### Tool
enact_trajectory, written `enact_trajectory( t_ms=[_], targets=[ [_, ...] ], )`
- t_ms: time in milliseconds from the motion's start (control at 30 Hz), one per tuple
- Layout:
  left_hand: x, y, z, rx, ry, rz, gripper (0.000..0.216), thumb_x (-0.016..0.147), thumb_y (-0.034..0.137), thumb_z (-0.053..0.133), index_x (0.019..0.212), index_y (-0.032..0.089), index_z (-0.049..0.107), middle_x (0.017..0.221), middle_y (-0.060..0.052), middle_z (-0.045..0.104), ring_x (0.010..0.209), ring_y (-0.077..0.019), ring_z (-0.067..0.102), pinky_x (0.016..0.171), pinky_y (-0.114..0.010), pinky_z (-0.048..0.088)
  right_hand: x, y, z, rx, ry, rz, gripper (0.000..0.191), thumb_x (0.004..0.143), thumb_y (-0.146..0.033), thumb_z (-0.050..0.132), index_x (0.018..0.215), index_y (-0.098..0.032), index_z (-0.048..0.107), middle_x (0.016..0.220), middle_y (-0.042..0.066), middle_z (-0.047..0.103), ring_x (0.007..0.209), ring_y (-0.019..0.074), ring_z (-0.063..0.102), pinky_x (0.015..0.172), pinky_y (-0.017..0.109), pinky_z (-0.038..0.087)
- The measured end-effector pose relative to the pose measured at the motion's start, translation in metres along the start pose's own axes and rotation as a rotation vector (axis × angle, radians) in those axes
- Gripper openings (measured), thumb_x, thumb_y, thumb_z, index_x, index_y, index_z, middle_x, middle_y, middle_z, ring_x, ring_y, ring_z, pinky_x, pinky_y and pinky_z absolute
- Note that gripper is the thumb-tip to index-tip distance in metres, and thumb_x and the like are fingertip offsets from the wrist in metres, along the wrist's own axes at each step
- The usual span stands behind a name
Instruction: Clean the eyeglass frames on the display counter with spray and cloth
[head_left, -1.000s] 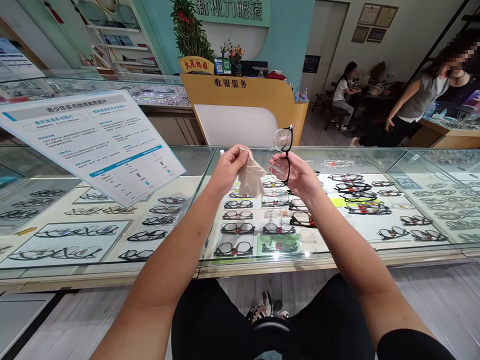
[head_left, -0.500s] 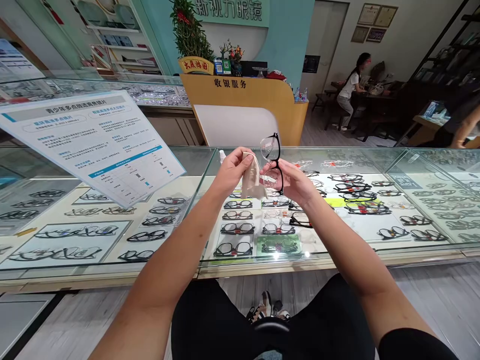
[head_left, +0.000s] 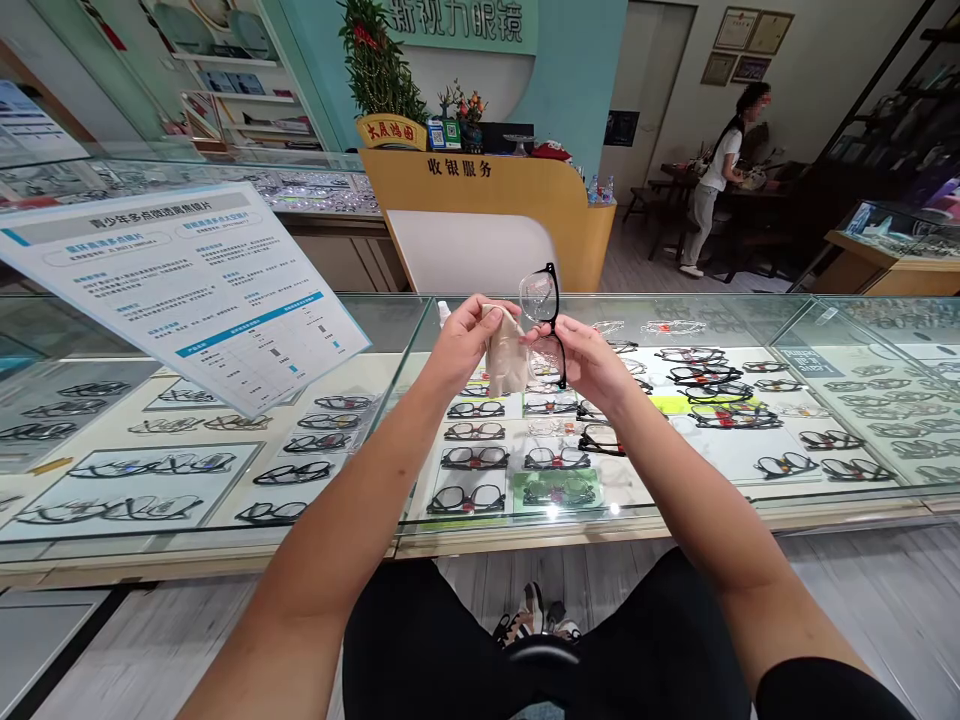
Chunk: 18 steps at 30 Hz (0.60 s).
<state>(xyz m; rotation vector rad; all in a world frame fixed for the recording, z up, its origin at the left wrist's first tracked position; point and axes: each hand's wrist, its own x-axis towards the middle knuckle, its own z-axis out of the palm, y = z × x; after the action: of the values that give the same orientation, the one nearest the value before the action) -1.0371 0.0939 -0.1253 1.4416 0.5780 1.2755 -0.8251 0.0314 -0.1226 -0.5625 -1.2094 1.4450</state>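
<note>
My left hand (head_left: 466, 338) pinches a beige cleaning cloth (head_left: 508, 358), which hangs down from the fingers. In my right hand (head_left: 589, 355) is a pair of black-framed eyeglasses (head_left: 556, 300), turned on end so one lens is above the other. The fingers grip them near the middle of the frame. The cloth hangs just left of the lower lens; whether the two touch, I cannot tell. Both hands are above the glass display counter (head_left: 480, 527). Behind my left hand stands a small white-capped bottle (head_left: 443, 312), mostly hidden.
Rows of eyeglass frames (head_left: 472, 457) lie under the counter's glass. On the left a printed sheet (head_left: 187, 290) stands on the counter. A wooden cashier desk (head_left: 495, 185) is beyond it, with a plant (head_left: 382, 70). A person (head_left: 720, 175) stands at the back right.
The cloth has shifted slightly and hangs wider, while both hands stay nearly in place. The person at the back has moved right and stands more upright. The arm at the far right has left view.
</note>
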Motion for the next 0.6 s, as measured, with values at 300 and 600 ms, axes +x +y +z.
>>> enact_trajectory(
  t_ms=[300,600],
  targets=[
    [-0.005,-0.007,0.014,0.069,0.011,0.003,0.071,0.080,0.084,0.092,0.100,0.023,0.061,0.114,-0.008,0.084,0.071,-0.0133,0.071,0.076,-0.034,0.065,-0.001,0.006,0.002,-0.078,-0.061,-0.002,0.048,0.081,-0.067,0.098,0.088,-0.027,0.074,0.104,0.005,0.086,0.126,0.0287,0.077,0.117,0.041,0.055],
    [-0.004,-0.012,0.015,0.129,0.064,0.058,0.068,0.082,0.084,0.091,0.097,0.024,0.063,0.097,-0.003,0.076,0.081,-0.0160,0.069,0.076,-0.030,0.059,0.000,0.004,0.001,-0.112,-0.030,0.000,0.048,0.080,-0.069,0.098,0.088,-0.027,0.075,0.100,0.004,0.086,0.121,0.0287,0.078,0.114,0.041,0.057]
  ],
)
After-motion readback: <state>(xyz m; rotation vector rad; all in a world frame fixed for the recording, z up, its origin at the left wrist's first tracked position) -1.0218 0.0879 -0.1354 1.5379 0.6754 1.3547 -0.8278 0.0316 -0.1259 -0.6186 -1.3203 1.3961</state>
